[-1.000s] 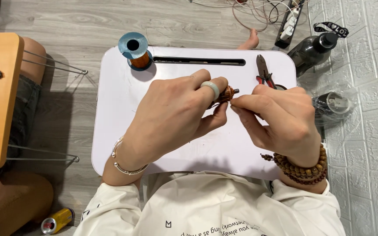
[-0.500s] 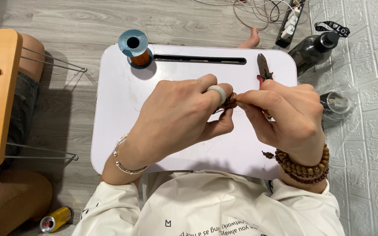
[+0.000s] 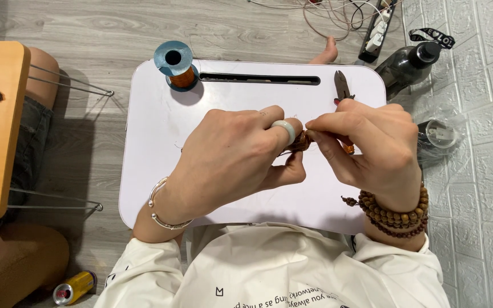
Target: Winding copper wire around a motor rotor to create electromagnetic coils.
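A person sat on a grey wood-look floor over a white rounded lap table [image 3: 161,171], seen from above. Both hands met at the table's centre. The left hand [image 3: 229,154], wearing a pale ring and a silver wrist bangle, was pinched shut on a small brown wire-wrapped piece [image 3: 302,141], mostly hidden between the fingertips. The right hand [image 3: 372,145], with brown wooden bead bracelets at the wrist, closed its thumb and forefinger on the same piece from the 3 o'clock side. The piece lay at the fingertips of both hands, its long axis running roughly 9 to 3 o'clock, just above the tabletop; neither hand was clearly nearer.

At 11 o'clock on the table stood a blue-capped spool of copper-coloured wire [image 3: 175,65]. At 1 o'clock lay small red-handled pliers [image 3: 342,86], partly behind the right hand. Off the table at 2 o'clock leaned a dark bottle [image 3: 406,65]. A yellow can [image 3: 75,287] lay at 7 o'clock.
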